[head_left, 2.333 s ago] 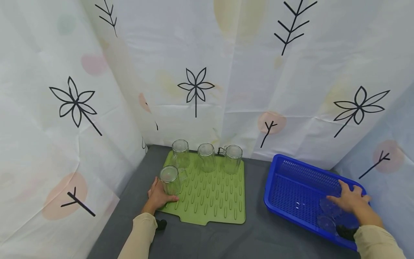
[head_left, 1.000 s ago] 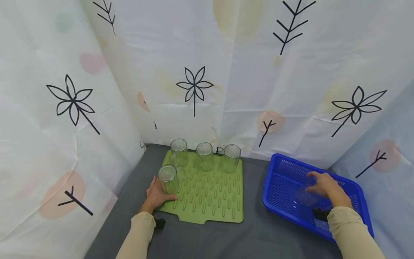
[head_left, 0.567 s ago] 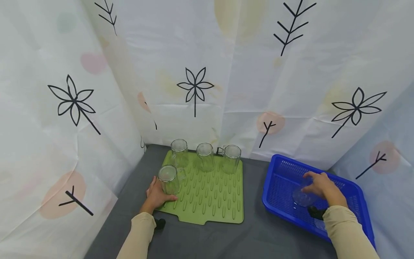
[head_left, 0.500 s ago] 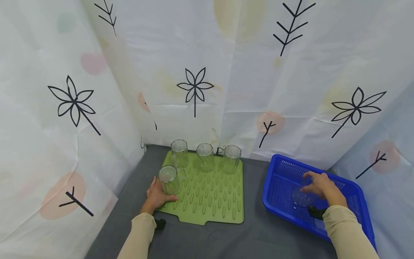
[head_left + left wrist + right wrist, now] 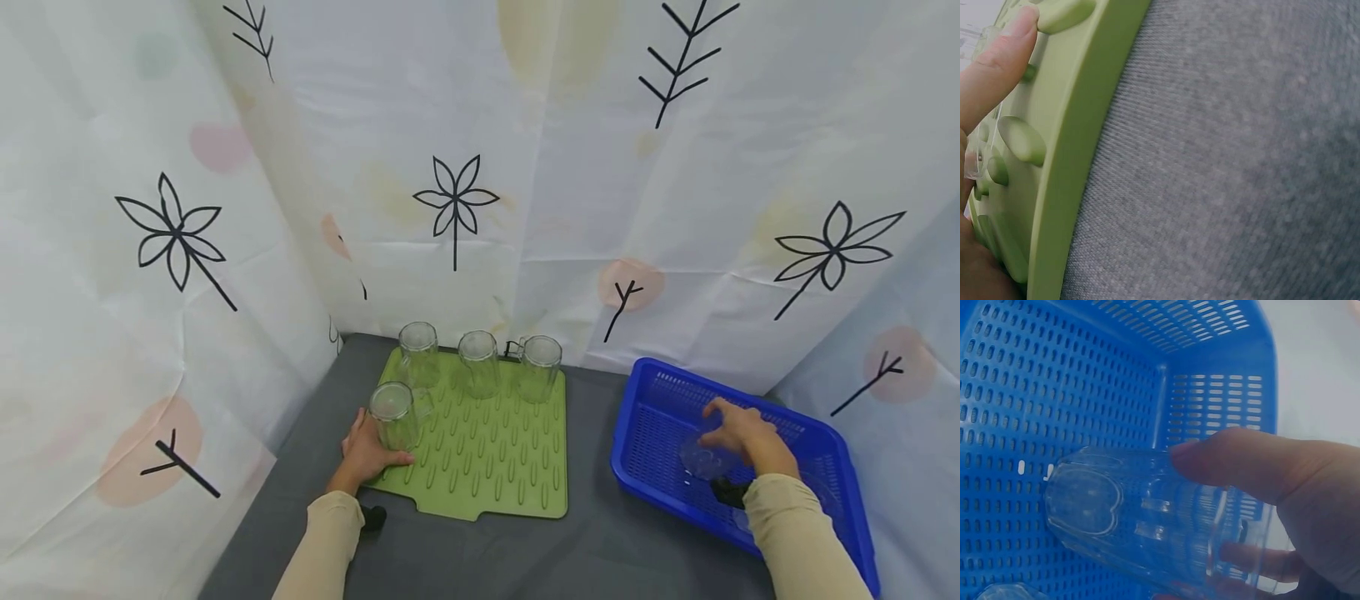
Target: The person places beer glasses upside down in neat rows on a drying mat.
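Observation:
In the head view my left hand (image 5: 369,450) is curved round the base of an upside-down glass mug (image 5: 394,414) at the front left of a green drying mat (image 5: 487,500). Its thumb (image 5: 1004,62) lies on the mat in the left wrist view, where most of the fingers are out of frame. Inside a blue perforated basket (image 5: 637,433), my right hand (image 5: 742,433) grips a clear faceted glass mug (image 5: 1141,512) near its rim, thumb on one side and fingers on the other. That mug lies tilted, its base towards the basket floor; its handle is not visible.
Several upside-down mugs, among them a back-right one (image 5: 538,371), stand along the mat's far edge. Another glass (image 5: 1010,592) lies in the basket. A dark grey cloth (image 5: 540,558) covers the table, and a patterned curtain (image 5: 562,192) hangs behind.
My right hand has moved left within the basket, from spread fingers above the glasses to a grip on one mug. My left hand stays at its mug.

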Demonstrator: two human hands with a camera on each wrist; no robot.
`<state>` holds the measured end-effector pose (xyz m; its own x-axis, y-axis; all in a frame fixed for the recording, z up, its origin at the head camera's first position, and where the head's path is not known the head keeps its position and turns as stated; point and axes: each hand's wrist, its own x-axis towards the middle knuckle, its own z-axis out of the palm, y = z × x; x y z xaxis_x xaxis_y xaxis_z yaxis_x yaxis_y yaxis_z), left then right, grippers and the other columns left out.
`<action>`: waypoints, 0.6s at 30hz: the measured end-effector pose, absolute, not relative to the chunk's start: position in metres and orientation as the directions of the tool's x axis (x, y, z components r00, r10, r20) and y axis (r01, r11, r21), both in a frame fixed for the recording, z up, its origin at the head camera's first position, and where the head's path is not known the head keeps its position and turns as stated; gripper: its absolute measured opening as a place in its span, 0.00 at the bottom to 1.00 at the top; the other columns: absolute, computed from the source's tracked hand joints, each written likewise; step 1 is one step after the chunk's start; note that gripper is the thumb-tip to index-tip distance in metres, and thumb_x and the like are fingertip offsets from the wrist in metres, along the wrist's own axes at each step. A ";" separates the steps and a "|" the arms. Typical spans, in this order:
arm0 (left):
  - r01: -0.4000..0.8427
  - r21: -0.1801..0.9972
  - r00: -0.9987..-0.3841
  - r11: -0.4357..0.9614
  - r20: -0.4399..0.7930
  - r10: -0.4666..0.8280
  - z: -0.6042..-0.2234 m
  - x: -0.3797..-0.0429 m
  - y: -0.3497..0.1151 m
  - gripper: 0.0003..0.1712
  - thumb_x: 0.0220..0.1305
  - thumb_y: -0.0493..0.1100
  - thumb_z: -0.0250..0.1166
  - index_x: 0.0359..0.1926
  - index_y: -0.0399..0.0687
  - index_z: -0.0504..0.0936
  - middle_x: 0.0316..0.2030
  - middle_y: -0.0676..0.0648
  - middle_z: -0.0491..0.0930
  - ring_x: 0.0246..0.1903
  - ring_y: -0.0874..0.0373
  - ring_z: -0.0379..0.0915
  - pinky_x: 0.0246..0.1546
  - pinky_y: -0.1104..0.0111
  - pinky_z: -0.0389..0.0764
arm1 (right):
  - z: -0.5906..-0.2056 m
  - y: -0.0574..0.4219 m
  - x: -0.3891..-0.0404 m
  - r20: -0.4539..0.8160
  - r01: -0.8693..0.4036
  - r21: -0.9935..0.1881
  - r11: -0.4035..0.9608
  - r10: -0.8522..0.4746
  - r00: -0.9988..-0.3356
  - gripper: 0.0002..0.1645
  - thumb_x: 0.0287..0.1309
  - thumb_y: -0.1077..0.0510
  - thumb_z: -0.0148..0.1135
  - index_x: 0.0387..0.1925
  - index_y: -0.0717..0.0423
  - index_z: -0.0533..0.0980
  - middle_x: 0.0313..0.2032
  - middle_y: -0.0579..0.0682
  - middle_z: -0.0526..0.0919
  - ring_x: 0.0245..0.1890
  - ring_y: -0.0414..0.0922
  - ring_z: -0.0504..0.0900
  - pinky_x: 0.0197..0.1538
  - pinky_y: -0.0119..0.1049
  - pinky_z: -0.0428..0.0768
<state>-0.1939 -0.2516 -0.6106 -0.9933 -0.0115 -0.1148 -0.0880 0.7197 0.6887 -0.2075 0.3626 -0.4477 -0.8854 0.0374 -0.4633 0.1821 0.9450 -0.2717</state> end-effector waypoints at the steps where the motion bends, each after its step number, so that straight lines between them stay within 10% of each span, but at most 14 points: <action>1: -0.089 0.687 -0.993 0.721 -0.115 -0.012 -0.610 -0.194 -0.251 0.72 0.40 0.57 0.86 0.79 0.41 0.54 0.78 0.32 0.55 0.81 0.32 0.30 0.71 0.29 0.43 | -0.449 0.362 -0.208 -0.465 0.189 -0.279 0.942 0.040 -0.885 0.37 0.59 0.51 0.70 0.62 0.64 0.65 0.56 0.93 0.52 0.54 0.94 0.55 0.52 0.81 0.68; 18: -0.098 0.681 -0.992 0.726 -0.125 -0.016 -0.607 -0.194 -0.250 0.72 0.40 0.57 0.86 0.79 0.42 0.54 0.78 0.32 0.54 0.80 0.32 0.30 0.71 0.28 0.42 | -0.459 0.356 -0.209 -0.479 0.279 -0.332 0.901 0.094 -0.873 0.38 0.59 0.56 0.69 0.61 0.66 0.58 0.58 0.89 0.41 0.57 0.90 0.46 0.51 0.80 0.68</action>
